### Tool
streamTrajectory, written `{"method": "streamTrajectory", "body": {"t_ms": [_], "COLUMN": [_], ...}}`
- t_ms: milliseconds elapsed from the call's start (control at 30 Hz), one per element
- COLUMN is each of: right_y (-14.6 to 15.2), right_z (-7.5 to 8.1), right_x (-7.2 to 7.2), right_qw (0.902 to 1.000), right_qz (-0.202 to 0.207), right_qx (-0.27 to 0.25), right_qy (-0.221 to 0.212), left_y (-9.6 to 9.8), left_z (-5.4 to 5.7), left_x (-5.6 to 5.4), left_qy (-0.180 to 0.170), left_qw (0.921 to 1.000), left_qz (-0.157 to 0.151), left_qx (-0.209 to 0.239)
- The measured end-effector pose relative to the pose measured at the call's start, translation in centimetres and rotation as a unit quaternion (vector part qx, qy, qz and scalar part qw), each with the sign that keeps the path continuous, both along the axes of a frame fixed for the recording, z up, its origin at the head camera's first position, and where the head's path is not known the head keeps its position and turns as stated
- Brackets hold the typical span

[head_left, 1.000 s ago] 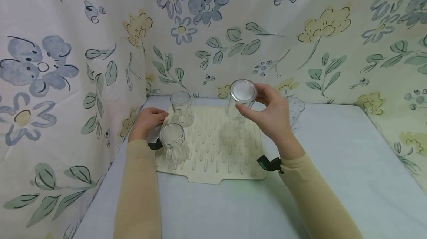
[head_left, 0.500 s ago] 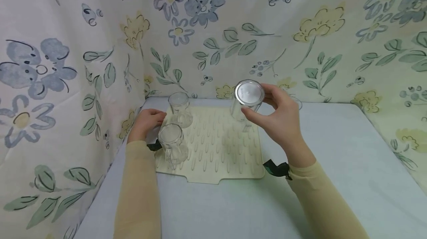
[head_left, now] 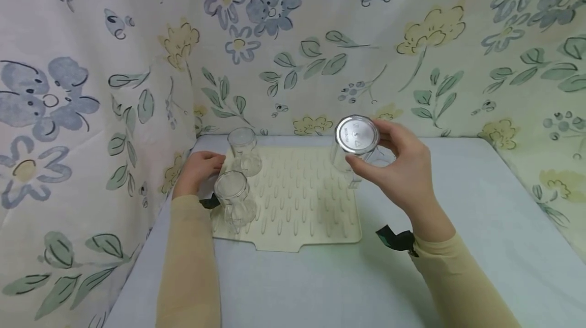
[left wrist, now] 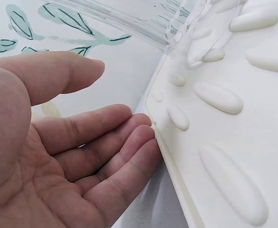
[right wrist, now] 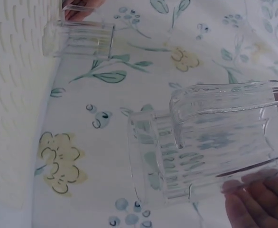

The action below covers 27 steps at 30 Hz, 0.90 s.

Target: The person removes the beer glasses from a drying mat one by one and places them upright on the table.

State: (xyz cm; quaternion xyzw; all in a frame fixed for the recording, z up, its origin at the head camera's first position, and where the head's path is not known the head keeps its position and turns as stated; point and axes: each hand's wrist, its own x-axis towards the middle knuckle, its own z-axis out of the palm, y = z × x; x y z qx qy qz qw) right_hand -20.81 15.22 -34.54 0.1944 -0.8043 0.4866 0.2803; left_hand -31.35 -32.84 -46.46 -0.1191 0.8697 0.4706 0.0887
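Note:
My right hand (head_left: pixel 405 165) grips a clear glass mug (head_left: pixel 356 137) between thumb and fingers, upside down with its base up. It hangs above the right edge of a cream ridged drying mat (head_left: pixel 311 206). In the right wrist view, the handle of this mug (right wrist: pixel 229 95) faces the camera. My left hand (head_left: pixel 199 168) lies at the mat's left edge. In the left wrist view, its fingertips (left wrist: pixel 146 135) touch that edge, fingers lightly bent, thumb apart. Two more glass mugs, one at the back (head_left: pixel 243 150) and one in front (head_left: pixel 234 198), stand base up on the mat's left side.
Part of another glass (head_left: pixel 383 156) shows behind my right hand, right of the mat; most of it is hidden. A white cloth (head_left: pixel 293 287) covers the table. Flower-patterned fabric (head_left: pixel 320 38) hangs along the back and sides.
My right hand has carried the mug to the right and slightly towards me, tipping its base more into view. The left hand and the two mugs on the mat have stayed put.

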Motion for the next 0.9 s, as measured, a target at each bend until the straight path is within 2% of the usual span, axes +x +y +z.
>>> {"method": "streamTrajectory", "body": {"t_ms": [400,600,733,900], "right_y": [2.3,3.1,3.4,3.5], "right_z": [0.9,1.3,1.6,1.7], "right_x": [0.3,0.5,0.6,0.7], "right_qw": [0.9990,0.9977,0.9958,0.9935], "right_qz": [-0.013,-0.038,-0.059,-0.078], "right_qx": [-0.005,0.004,0.016,0.029], "right_qy": [0.041,0.057,0.068,0.077], "left_y": [0.2,0.0,-0.3,-0.6], "left_z": [0.5,1.2,2.7,5.9], "left_x": [0.2,0.4,1.0,2.6], "left_qy": [0.001,0.031,0.051,0.043], "left_qw": [0.9999,0.9995,0.9984,0.9987], "left_qz": [-0.012,-0.004,0.011,0.028], "left_qx": [0.000,0.011,0.018,0.002]}}
